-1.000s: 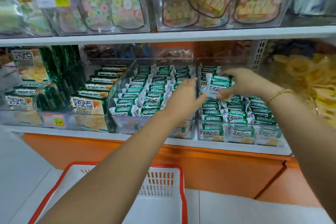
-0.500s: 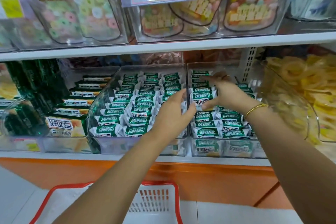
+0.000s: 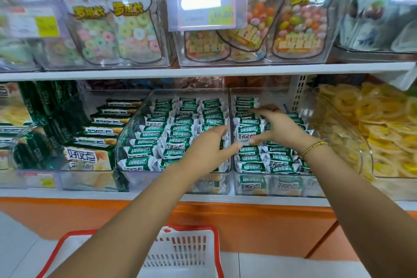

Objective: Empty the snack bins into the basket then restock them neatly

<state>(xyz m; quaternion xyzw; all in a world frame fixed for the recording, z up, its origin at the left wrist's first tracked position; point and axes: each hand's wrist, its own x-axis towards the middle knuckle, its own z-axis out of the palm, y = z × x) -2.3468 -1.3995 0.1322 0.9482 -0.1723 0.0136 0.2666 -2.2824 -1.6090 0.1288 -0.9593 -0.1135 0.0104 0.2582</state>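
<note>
Judging from how things lie, you are near the end: the restock looks almost done and only straightening is left. The right bin [image 3: 316, 187] is your landmark. It is packed with green-and-white snack packets [image 3: 248, 131] in tidy rows. Your right hand [image 3: 279, 127] rests on them, spread wide with straight fingers, the thumb and forefinger bracketing a few packets in its near-left part and holding nothing up. Your left hand [image 3: 209, 145] hovers over the wall it shares with the left bin [image 3: 126, 133], fingers straight and relaxed and nothing in it. That neighbour just to the left is equally full and orderly. The basket [image 3: 217, 240] sits below and to the left of the right bin, on the floor. The part in view shows no packets, so I judge the emptying finished.

Counted: two hands, two bins of these packets and one basket. The left bin has three columns. The right bin shows two, with a possible third hidden by your hand. The packets are too many and too overlapped to count singly.
</note>
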